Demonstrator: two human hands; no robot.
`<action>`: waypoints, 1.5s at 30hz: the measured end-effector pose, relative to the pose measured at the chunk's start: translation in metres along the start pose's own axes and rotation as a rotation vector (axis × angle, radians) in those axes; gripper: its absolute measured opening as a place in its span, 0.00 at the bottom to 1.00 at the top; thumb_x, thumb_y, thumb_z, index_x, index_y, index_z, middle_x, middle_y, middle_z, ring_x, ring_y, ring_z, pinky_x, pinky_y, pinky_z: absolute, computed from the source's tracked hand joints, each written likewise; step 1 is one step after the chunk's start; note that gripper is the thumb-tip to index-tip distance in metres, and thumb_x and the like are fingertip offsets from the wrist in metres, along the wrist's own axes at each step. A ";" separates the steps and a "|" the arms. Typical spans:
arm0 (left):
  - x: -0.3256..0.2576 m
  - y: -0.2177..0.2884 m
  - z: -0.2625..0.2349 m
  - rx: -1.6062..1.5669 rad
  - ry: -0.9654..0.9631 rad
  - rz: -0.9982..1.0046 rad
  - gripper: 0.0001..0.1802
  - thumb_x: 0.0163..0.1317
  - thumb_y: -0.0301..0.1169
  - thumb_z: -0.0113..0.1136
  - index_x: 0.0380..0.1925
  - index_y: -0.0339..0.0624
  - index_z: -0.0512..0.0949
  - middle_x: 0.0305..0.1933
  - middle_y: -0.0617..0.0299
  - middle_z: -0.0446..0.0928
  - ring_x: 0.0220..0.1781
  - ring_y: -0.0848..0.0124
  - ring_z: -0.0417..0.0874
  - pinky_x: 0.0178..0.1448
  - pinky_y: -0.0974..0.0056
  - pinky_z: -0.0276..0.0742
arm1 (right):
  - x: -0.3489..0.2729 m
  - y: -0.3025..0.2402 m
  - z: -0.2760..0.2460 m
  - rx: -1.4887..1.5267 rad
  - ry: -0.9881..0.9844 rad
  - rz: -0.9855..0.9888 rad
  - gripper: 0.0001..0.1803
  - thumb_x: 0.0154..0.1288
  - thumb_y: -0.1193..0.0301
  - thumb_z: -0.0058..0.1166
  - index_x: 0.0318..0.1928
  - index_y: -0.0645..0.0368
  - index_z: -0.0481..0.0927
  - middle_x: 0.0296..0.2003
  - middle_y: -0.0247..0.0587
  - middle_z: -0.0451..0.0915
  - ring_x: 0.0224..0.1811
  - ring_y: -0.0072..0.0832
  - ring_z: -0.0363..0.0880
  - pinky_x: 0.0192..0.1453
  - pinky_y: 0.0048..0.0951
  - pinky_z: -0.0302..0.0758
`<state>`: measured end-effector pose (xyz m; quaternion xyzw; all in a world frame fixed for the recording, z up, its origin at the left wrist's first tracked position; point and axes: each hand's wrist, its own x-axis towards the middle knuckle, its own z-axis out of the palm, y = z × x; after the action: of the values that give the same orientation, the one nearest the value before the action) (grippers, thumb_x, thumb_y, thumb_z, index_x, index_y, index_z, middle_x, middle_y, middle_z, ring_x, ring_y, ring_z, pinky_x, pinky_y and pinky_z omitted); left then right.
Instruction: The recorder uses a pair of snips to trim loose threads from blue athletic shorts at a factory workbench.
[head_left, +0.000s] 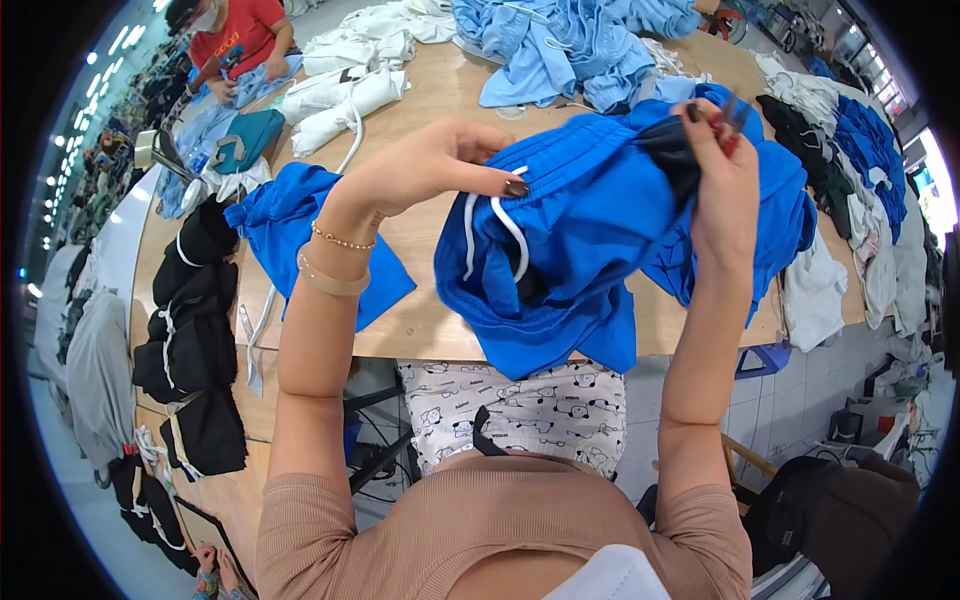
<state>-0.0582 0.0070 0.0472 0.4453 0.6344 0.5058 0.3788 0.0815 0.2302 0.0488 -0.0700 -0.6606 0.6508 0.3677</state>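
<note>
A pair of blue shorts [580, 215] with a gathered waistband and a white drawstring [512, 238] is raised at the table's near edge. The thumb of my left hand [440, 170] presses on the waistband beside the drawstring; its other fingers are partly hidden behind the cloth. My right hand [718, 165] is closed at the black panel [670, 155] of the shorts. Also in the right hand is a small tool with a grey tip and a red part, seemingly thread snips [738, 115], mostly covered by the fingers. More blue cloth [785, 195] lies just behind it.
Another blue garment [290, 215] lies left of my left forearm. Rolled black garments [190, 350] tied with white cord line the left edge. Light blue [560, 50] and white piles [365, 40] cover the far side. A person in red [240, 40] handles cloth at far left.
</note>
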 end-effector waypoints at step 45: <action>-0.015 -0.058 0.024 -0.274 0.244 0.082 0.10 0.68 0.34 0.49 0.43 0.39 0.71 0.37 0.72 0.71 0.38 0.86 0.70 0.42 0.78 0.69 | 0.004 -0.015 0.005 -0.661 -0.932 0.018 0.15 0.51 0.81 0.52 0.42 0.60 0.76 0.20 0.36 0.68 0.24 0.19 0.64 0.30 0.23 0.64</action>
<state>-0.0418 -0.0051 -0.0141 0.3505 0.5822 0.6525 0.3352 0.0812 0.2264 0.0649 0.1076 -0.9208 0.3749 -0.0095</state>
